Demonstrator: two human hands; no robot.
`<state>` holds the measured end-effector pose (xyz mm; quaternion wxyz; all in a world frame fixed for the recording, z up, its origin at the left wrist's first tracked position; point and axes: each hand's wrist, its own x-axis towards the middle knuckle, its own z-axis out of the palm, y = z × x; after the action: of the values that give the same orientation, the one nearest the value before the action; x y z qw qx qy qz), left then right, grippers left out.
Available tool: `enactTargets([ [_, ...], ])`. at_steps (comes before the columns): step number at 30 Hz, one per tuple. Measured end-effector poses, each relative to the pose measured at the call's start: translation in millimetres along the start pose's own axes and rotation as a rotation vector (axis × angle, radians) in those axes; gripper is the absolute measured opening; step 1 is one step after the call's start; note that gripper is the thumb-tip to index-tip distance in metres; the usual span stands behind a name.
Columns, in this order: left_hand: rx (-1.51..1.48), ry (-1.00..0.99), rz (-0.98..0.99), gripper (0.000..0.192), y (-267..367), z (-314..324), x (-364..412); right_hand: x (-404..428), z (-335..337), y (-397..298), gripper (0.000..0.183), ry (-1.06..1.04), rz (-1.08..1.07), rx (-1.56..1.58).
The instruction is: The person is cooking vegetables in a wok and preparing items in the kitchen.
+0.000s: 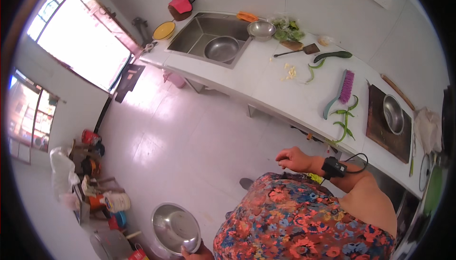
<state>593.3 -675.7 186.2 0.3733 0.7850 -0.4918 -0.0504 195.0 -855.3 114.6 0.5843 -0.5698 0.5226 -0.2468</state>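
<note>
My left hand (198, 253) grips the rim of a stainless steel basin (176, 228), held out over the floor at the lower left. The basin is tipped so that its shiny inside shows; I see no food in it. My right hand (295, 159) is in front of my body, its fingers loosely bent and nothing visible in them. A black device with a cable (334, 167) is strapped to that wrist. Nearest to this hand is the front edge of the white counter, where several green chili peppers (345, 124) lie.
Along the counter (242, 78) are a sink (188, 39) holding a metal bowl (221, 49), peeled garlic cloves (291, 73), a spatula (311, 49), a cucumber (333, 56), a purple-bristled brush (346, 87) and a cutting board (377, 131) bearing a steel bowl (393, 114). Cluttered household items line the left wall.
</note>
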Motion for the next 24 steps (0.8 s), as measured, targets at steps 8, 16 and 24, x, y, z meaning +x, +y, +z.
enactTargets([
  [8,-0.590,0.074,-0.157,0.019,-83.3,52.6,166.9,61.5,43.8,-30.0,0.020,0.143,0.015,0.013],
  [16,-0.948,-0.161,-0.588,0.023,-80.1,100.8,259.5,154.6,38.3,-49.2,0.022,0.186,0.137,0.200],
  [24,-0.522,-0.284,-0.436,0.028,-44.7,129.3,348.3,238.2,20.5,-88.3,0.019,0.229,0.011,-0.041],
])
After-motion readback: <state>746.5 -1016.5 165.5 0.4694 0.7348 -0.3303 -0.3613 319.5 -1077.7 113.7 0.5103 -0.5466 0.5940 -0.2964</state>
